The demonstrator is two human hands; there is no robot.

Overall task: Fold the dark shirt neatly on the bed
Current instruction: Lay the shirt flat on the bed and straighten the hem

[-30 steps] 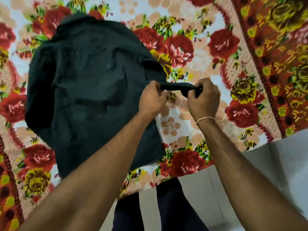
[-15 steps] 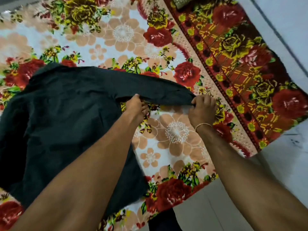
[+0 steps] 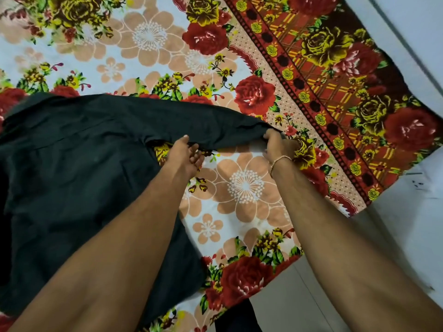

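The dark shirt [image 3: 79,168] lies spread on the bed's flowered sheet [image 3: 148,51], filling the left half of the view. One sleeve stretches out to the right across the sheet. My left hand [image 3: 188,155] pinches the sleeve's lower edge near the armpit. My right hand [image 3: 275,146] grips the sleeve's end at the cuff, close to the sheet's red patterned border. Between the two hands the sleeve is drawn out flat and straight. The shirt's far left side runs out of view.
The bed's near edge runs diagonally at the lower right, with pale floor [image 3: 407,224] beyond it. The sheet's dark red border [image 3: 335,75] drapes over the right side. My dark trouser leg [image 3: 235,319] shows at the bottom.
The sleeve, bunched between my hands a second ago, has been pulled out to the right and spread flat. My hands have moved apart, and my view has shifted toward the bed's right side.
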